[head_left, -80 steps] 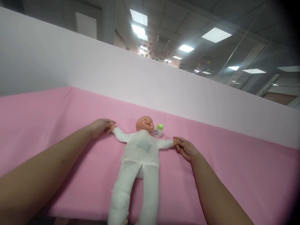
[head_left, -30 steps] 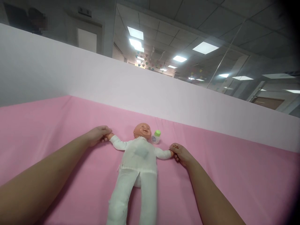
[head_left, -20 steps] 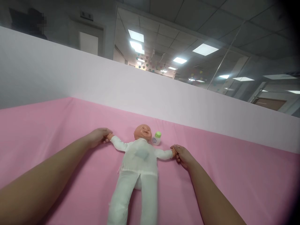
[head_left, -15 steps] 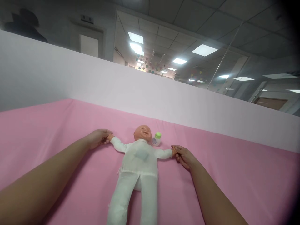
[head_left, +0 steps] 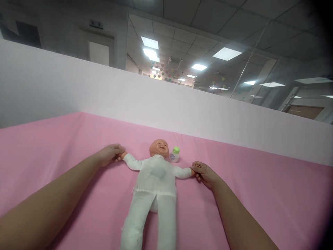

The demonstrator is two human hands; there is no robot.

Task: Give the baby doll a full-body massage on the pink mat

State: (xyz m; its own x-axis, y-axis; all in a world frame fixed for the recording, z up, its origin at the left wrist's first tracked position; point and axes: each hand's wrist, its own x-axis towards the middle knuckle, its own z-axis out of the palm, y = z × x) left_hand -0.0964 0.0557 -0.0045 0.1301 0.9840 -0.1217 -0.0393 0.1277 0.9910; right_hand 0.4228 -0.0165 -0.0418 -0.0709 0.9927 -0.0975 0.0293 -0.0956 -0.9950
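Observation:
A baby doll point(head_left: 156, 177) with a white cloth body and a hard plastic head lies on its back, legs toward me and both arms spread sideways. My left hand point(head_left: 111, 155) is closed around the doll's hand on the left side. On the other side, my right hand point(head_left: 204, 173) pinches the doll's other hand between thumb and fingers. Close beside the doll's head stands a small clear bottle point(head_left: 174, 155) with a green cap; neither hand touches it. The doll's feet are cut off by the bottom of the view.
Everything lies on a pink padded surface point(head_left: 99, 208). A white low wall point(head_left: 166, 104) runs along its far side. Beyond it are a glass partition point(head_left: 197, 52), a door point(head_left: 99, 52), and ceiling lights.
The view has shifted slightly. Both hands keep hold of the doll's hands, with its arms still spread. The dark figure at the upper left has changed shape behind the wall.

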